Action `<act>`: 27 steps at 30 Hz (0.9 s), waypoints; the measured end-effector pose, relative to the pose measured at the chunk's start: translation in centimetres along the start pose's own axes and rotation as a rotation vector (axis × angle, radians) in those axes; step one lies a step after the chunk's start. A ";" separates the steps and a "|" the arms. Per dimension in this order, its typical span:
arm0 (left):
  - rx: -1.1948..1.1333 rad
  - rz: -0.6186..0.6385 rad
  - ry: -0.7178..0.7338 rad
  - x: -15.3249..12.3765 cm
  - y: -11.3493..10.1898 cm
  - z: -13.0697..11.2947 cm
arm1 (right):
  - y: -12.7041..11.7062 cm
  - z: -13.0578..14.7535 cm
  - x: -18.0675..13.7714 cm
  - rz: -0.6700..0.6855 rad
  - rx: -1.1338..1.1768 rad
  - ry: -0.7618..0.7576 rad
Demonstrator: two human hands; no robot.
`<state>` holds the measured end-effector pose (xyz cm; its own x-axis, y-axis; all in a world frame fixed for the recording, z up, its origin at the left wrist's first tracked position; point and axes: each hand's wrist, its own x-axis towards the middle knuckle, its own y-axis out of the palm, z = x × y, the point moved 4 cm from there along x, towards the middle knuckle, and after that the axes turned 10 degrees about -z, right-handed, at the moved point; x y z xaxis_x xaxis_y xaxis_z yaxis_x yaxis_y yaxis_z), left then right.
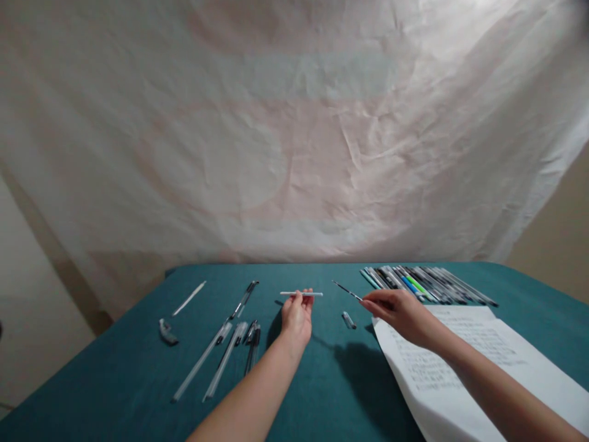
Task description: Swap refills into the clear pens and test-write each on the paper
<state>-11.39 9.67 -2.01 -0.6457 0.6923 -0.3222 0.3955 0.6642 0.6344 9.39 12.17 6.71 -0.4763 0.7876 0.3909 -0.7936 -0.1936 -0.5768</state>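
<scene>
My left hand [297, 319] is closed around a thin whitish pen barrel [288, 293], lying crosswise in the fingers above the table. My right hand [405, 316] pinches one end of a slim pen refill [345, 290], dark along most of its length. Its free end points up and left, apart from the barrel. Between the hands a clear pen cap [348, 320] rests on the cloth. Left of my left forearm are several clear pens and barrels [225, 362] with caps, and one more pen [243, 299] lies behind them.
Green cloth covers the table [115, 374]. At the far left lie a white stick [189, 299] and a grey correction-tape-like object [167, 331]. A row of several pens [427, 283] lies at the back right, behind written paper sheets [442, 393]. A pale sheet [294, 135] hangs behind.
</scene>
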 end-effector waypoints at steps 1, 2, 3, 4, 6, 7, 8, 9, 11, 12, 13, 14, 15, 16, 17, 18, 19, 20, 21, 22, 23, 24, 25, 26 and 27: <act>0.024 0.018 0.024 -0.2 0.0 0.1 | -0.2 0.0 0.0 -0.019 0.019 0.005; 0.073 0.051 0.071 -0.5 0.2 0.1 | -0.3 0.1 0.1 -0.037 0.055 0.019; 0.146 0.099 0.145 -0.9 0.5 0.0 | -0.4 0.2 0.1 -0.053 0.107 0.038; 0.241 0.161 0.245 -1.5 0.8 -0.2 | -0.6 0.3 0.2 -0.072 0.168 0.055; 0.450 0.294 0.483 -3.1 1.6 -0.6 | -0.9 0.9 0.3 -0.120 0.289 0.074; 0.540 0.350 0.591 -3.9 1.9 -0.8 | -1.2 1.2 0.3 -0.153 0.343 0.073; 0.617 0.397 0.689 -4.7 2.2 -0.9 | -1.5 1.6 0.3 -0.190 0.387 0.065; 0.683 0.439 0.770 -5.5 2.4 -1.0 | -1.9 2.1 0.2 -0.232 0.422 0.052; 0.772 0.506 0.881 -6.8 2.7 -1.1 | -2.4 2.8 0.1 -0.305 0.472 0.029; 0.799 0.533 0.914 -7.3 2.8 -1.1 | -2.6 3.1 -0.1 -0.330 0.491 0.020; 0.812 0.552 0.938 -7.7 2.8 -1.1 | -2.8 3.4 -0.2 -0.346 0.507 0.014; 0.821 0.568 0.952 -8.1 2.9 -1.1 | -2.8 3.5 -0.3 -0.353 0.521 0.011; 0.827 0.581 0.960 -8.4 3.0 -1.1 | -2.8 3.6 -0.3 -0.353 0.532 0.010; 0.832 0.592 0.966 -8.6 3.0 -1.1 | -2.8 3.7 -0.4 -0.352 0.541 0.009; 0.838 0.602 0.969 -8.7 3.1 -1.1 | -2.7 3.7 -0.4 -0.349 0.547 0.007; 0.844 0.609 0.972 -8.9 3.2 -1.1 | -2.6 3.7 -0.4 -0.343 0.548 0.006; 0.850 0.615 0.974 -8.9 3.2 -1.1 | -2.5 3.7 -0.3 -0.335 0.544 0.006; 0.854 0.618 0.976 -9.0 3.2 -1.1 | -2.4 3.7 -0.3 -0.329 0.538 0.006; 0.857 0.618 0.978 -9.0 3.2 -1.1 | -2.3 3.6 -0.3 -0.326 0.531 0.005; 0.859 0.620 0.979 -9.0 3.2 -1.2 | -2.3 3.6 -0.3 -0.324 0.523 0.003; 0.860 0.623 0.980 -9.0 3.2 -1.2 | -2.2 3.6 -0.3 -0.324 0.513 0.000; 0.861 0.627 0.982 -8.9 3.2 -1.2 | -2.2 3.6 -0.3 -0.327 0.499 -0.006; 0.862 0.633 0.984 -8.9 3.1 -1.2 | -2.2 3.7 -0.4 -0.330 0.479 -0.013; 0.864 0.639 0.987 -8.9 3.1 -1.2 | -2.2 3.7 -0.5 -0.331 0.450 -0.022; 0.868 0.645 0.989 -8.9 3.1 -1.2 | -2.1 3.8 -0.5 -0.331 0.412 -0.032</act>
<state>-5.19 5.27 3.65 -0.2423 0.6949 0.6770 0.8128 0.5264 -0.2495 9.94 9.96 10.43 -0.1809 0.8286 0.5297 -0.9835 -0.1561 -0.0916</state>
